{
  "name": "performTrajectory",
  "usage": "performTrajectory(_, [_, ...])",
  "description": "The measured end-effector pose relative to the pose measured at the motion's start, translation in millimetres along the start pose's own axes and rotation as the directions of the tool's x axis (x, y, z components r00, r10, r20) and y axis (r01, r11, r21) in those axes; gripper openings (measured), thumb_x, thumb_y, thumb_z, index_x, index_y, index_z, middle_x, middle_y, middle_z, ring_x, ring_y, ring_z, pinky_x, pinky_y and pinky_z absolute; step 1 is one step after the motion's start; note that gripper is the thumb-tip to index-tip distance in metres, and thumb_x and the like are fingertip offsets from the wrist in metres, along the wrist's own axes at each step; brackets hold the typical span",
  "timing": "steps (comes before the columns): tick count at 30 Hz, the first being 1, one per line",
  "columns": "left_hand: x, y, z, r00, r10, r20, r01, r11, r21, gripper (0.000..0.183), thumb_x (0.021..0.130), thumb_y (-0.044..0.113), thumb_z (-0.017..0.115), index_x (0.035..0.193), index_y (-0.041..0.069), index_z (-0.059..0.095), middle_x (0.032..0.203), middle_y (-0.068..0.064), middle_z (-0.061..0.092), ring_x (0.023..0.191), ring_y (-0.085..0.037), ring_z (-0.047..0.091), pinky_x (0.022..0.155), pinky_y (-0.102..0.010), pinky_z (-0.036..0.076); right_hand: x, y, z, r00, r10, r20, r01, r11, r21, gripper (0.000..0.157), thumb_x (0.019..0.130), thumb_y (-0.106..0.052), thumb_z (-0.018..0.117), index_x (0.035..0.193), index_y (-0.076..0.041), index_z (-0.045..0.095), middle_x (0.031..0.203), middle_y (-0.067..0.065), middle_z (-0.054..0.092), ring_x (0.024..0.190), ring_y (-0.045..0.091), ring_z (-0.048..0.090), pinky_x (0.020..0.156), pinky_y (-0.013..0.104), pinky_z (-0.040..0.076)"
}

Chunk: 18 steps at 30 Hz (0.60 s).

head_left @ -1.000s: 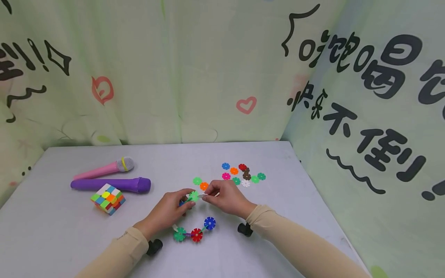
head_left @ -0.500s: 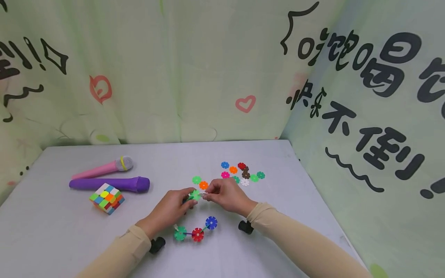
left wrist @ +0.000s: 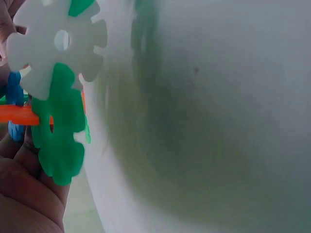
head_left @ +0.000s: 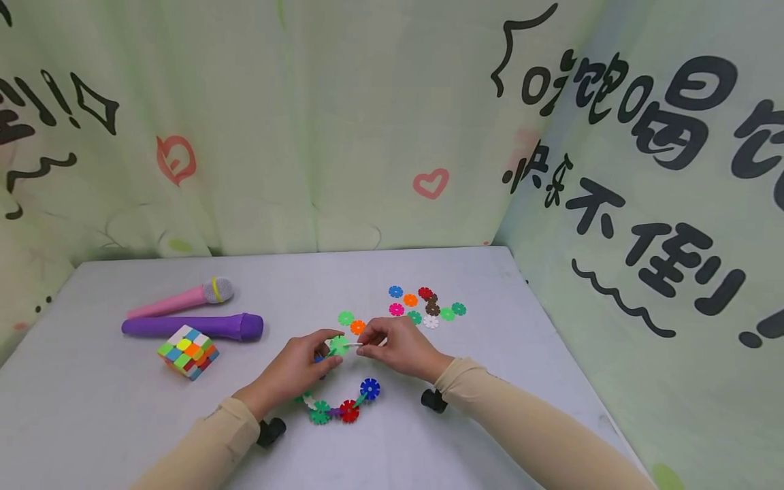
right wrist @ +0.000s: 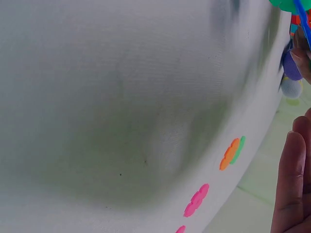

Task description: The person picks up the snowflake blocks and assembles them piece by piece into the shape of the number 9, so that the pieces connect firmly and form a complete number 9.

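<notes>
White counter (head_left: 294, 286); left hand (head_left: 300, 361) pinching light-green disc (head_left: 338, 345), right hand (head_left: 404, 349) pinching white disc (head_left: 353, 344), I see; linked chain (head_left: 349, 411) near.

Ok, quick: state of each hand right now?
Left hand: holding the chain of linked snowflake discs.
Right hand: pinching a white snowflake disc, seen edge-on.

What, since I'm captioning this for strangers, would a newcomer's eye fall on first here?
Probably the big black lettering on the backdrop at right. Next, in the head view's lower middle, the left hand pinching a light green disc and the right hand a white piece, with a curved chain of coloured discs below. At left, the multicoloured puzzle cube and pink microphone.
</notes>
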<state>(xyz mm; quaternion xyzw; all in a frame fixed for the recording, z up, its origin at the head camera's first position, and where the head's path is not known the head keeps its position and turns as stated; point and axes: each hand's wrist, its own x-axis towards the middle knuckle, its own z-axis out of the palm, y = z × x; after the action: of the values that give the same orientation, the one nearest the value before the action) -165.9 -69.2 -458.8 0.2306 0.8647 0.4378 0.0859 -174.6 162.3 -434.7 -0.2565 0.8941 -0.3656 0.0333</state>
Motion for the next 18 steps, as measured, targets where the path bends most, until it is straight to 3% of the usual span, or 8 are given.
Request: performTrajectory(18, [-1.0,-3.8,-1.7,1.000,0.009,0.015,-0.009,1.000,0.019,0.044,0.094,0.017,0.072,0.135,0.010,0.059,0.081,0.005,0.057,0.063,-0.012,0.053,0.059,-0.029,0.046,1.3,3.9,2.6,0.999,-0.014,0.029,0.014,1.000,0.013,0.014,0.086,-0.013,0.080,0.092,-0.018,0.070,0.083,-0.016,0.066,0.077,0.003,0.063,0.067,0.025,0.053])
